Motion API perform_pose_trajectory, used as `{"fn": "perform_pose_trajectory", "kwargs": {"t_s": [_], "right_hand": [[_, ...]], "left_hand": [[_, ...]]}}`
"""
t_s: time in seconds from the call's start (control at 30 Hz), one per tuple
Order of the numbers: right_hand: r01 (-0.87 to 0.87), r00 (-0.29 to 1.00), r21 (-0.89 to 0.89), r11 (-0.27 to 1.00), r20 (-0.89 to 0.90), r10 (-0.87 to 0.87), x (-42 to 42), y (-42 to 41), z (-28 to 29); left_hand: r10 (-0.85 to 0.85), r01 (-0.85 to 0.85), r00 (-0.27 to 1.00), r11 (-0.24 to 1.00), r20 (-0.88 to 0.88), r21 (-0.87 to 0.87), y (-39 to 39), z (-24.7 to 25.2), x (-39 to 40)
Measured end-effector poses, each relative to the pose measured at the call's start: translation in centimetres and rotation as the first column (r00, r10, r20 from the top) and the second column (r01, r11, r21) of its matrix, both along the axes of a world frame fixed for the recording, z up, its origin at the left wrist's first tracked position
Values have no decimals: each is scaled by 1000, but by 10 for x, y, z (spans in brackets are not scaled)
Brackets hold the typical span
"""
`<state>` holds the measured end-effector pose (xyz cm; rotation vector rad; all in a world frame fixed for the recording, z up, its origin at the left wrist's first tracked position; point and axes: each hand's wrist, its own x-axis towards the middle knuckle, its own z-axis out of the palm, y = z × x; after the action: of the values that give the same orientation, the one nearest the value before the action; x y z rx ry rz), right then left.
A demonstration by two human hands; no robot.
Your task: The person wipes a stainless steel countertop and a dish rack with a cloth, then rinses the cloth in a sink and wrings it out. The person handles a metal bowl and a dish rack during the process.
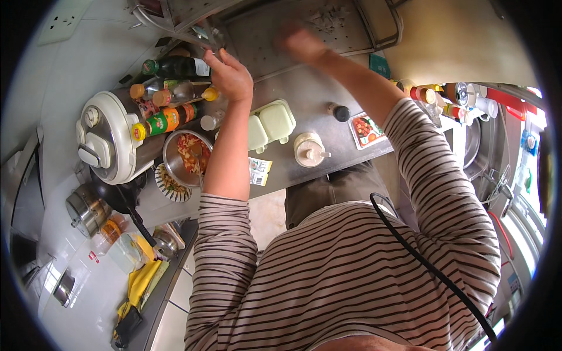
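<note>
My left hand [230, 77] is raised at the upper left of centre, its thumb and fingertips at the corner of a metal rack [186, 35]; whether it grips the rack is unclear. My right hand [303, 43], blurred, is over the perforated metal surface [268, 48], near crumpled greyish scraps [329, 19]. Bottles lie or stand left of my left wrist, among them a dark green bottle [175, 67]. Below my hands on the metal counter are a pale green lidded container [276, 120], a jar with a light lid [309, 150] and a dark-capped shaker [340, 112].
A white-lidded electric cooker [107, 140] stands at left, beside a metal bowl of red and yellow food [175, 169] with a spoon and a striped-rim plate [160, 186]. A black pan [116, 193] lies lower left. A packaged tray [368, 131] is near my right forearm.
</note>
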<state>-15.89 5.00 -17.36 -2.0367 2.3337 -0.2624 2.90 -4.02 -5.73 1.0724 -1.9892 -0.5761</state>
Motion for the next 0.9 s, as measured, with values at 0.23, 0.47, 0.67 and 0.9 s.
{"fn": "perform_pose_trajectory", "kwargs": {"t_s": [0.23, 0.47, 0.67, 0.9], "right_hand": [[-184, 946, 163, 969, 298, 130, 59, 26, 39], [-128, 921, 421, 898, 387, -50, 105, -20, 65], [-139, 977, 231, 963, 193, 95, 93, 1, 39], [-174, 963, -97, 980, 193, 189, 106, 4, 41]], "left_hand": [[21, -21, 1000, 1000, 0, -5, -1, -4, 12], [19, -20, 1000, 999, 19, 35, 1, -1, 18], [8, -9, 1000, 998, 28, 65, 0, 1, 9], [31, -36, 998, 996, 54, 87, 7, 10, 13]]}}
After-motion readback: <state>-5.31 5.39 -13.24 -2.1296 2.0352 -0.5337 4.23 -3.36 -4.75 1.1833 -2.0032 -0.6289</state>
